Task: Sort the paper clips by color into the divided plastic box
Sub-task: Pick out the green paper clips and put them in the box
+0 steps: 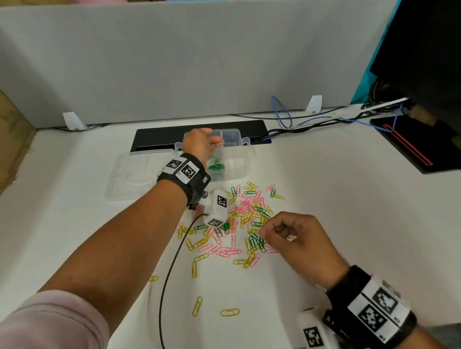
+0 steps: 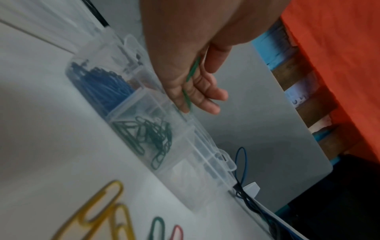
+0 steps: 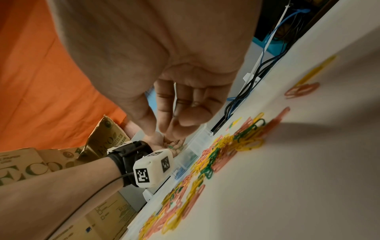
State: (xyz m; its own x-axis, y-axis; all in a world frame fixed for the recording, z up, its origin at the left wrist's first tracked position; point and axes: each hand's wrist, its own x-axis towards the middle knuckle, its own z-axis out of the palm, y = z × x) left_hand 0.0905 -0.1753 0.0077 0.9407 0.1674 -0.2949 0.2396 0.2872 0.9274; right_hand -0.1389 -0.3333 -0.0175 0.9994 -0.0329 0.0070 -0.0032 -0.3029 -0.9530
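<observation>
Smooth white bench (image 1: 348, 221) fills the frame below a grey felt partition (image 1: 163, 57). Thin wire paper clips (image 1: 243, 222), pink, yellow and green, lie tangled at the centre. Above them stands the clear plastic box (image 1: 234, 168); its middle compartment holds green clips. The left hand (image 1: 202, 143) hovers over it, fingers loosely spread, a green clip (image 2: 190, 84) against them. The right hand (image 1: 295, 235), lower right, has curled fingers pinched together; I cannot tell what they hold.
</observation>
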